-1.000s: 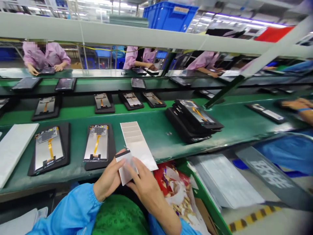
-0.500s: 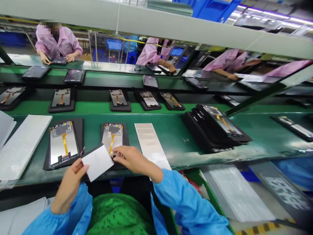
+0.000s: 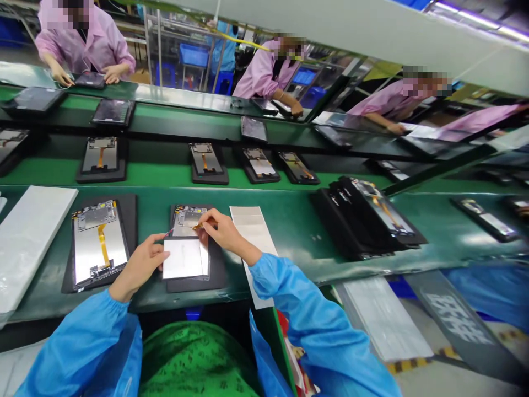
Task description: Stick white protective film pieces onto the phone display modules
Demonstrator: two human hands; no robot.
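Observation:
A white rectangular sheet (image 3: 182,258) lies over the lower part of a metal-backed panel in a black tray (image 3: 194,275) on the green bench in front of me. My left hand (image 3: 140,266) pinches the sheet's left edge. My right hand (image 3: 221,230) is closed at the sheet's upper right corner, pinching the orange flex strip of the panel. A second panel in a black tray (image 3: 99,241) with an orange flex lies to the left. Both arms wear blue sleeves.
A strip of pale backing paper (image 3: 254,226) lies right of the tray. A white foam slab (image 3: 28,237) is at the left, a stack of black trays (image 3: 363,218) at the right. More trays ride the green conveyor (image 3: 165,176). People in pink coats work across it.
The white sheet went from held in the air near my body to lying on the panel. Both hands moved forward and down onto the tray.

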